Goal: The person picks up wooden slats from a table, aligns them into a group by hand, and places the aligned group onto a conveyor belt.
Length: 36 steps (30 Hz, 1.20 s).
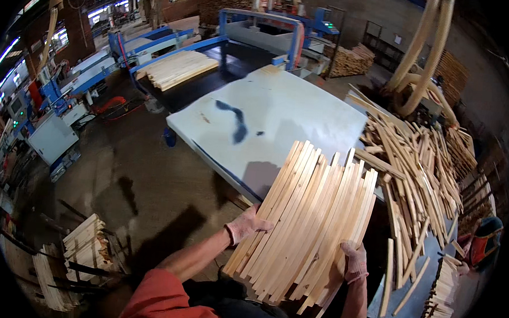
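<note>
A wide layer of pale wooden strips [303, 220], laid side by side with uneven ends, is held between my two gloved hands. My left hand [249, 224] grips its left edge, thumb on top and fingers hidden beneath. On the right edge, my right hand [354, 261] presses in the same way, its fingers mostly out of sight. The far ends of the strips overlap the near right part of a large whitish tabletop [221, 139] with dark stains. Whether the strips rest on that top cannot be made out.
Beyond the tabletop, a dark machine bed [243, 59] carries a stack of boards [178, 68] under a blue-framed gantry [262, 28]. Loose sticks [408, 168] heap on a table at right, beneath hoses [419, 46]. Bundled strips [86, 248] stand at lower left. Someone's red-and-dark clothing [485, 243] shows far right.
</note>
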### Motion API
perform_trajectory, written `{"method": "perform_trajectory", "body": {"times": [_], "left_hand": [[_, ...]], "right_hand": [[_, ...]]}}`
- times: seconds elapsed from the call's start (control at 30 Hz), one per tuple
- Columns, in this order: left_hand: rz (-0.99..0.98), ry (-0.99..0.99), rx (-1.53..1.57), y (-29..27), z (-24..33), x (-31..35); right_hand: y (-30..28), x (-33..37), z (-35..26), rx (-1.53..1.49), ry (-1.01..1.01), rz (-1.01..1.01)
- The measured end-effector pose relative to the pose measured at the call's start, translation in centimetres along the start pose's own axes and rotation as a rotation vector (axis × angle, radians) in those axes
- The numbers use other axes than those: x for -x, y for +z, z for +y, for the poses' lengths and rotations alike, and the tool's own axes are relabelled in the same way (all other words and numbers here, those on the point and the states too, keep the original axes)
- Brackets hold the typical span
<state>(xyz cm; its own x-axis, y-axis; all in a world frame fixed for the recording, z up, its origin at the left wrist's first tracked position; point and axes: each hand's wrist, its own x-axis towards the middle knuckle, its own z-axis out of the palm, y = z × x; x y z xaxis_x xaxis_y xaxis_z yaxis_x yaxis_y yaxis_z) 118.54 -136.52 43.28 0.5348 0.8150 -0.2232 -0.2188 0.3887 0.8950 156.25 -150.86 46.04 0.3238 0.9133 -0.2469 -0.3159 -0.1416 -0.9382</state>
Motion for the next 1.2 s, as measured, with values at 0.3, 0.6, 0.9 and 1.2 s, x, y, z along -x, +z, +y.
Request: {"method": "perform_trajectory", "body": {"times": [0.3,0.6,0.9,1.2], "left_hand": [[0.216,-0.214,-0.539,-18.6,10.9,-8.2],[0.141,-0.383,-1.385,-26.7,23.5,-21.2],[0.325,-0.179,-1.513,-42.1,30.3,-33.3],[0.5,-0.101,-1.721,-63.8,36.9,-40.6]], "right_hand": [[20.8,-12.2,1.3,0.229,0.176,0.06],[28.9,-24.1,4.9,0.154,0.113,0.201],[48.1,-40.0,4.6,0.014,0.05,0.209],[69.1,-55.9,10.5,-0.079,0.048,0.059]]}}
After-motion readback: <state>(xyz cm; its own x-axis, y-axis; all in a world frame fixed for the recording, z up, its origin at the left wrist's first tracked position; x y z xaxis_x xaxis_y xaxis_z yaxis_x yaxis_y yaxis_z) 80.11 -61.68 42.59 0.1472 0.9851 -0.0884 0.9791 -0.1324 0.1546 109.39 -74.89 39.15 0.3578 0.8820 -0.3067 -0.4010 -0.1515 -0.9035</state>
